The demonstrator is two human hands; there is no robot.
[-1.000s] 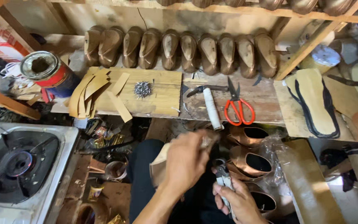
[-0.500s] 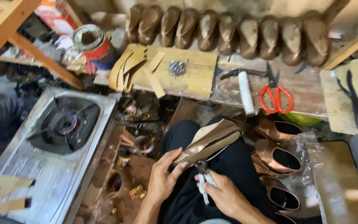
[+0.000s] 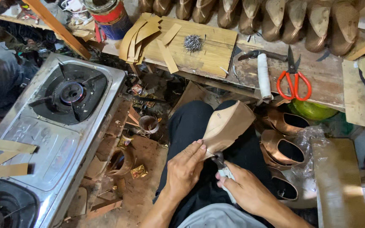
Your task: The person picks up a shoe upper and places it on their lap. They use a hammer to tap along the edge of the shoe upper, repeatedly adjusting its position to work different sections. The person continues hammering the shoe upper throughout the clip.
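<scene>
On your lap, the tan shoe form (image 3: 227, 124) lies sole-up, long axis running from your hands up and right toward the bench (image 3: 317, 90). Its near end sits right at your left hand (image 3: 185, 169), fingers closed on that edge, thumb side pressing the sole. Your right hand (image 3: 243, 190) is just below and right of it, wrapped around pincers (image 3: 221, 162) with pale handles; the dark jaws touch the near edge of the form between both hands. Left hand is nearer the form body, wrist angled in from lower left. Right forearm comes from lower right. Bronze shoes (image 3: 286, 147) sit just beside your right knee.
</scene>
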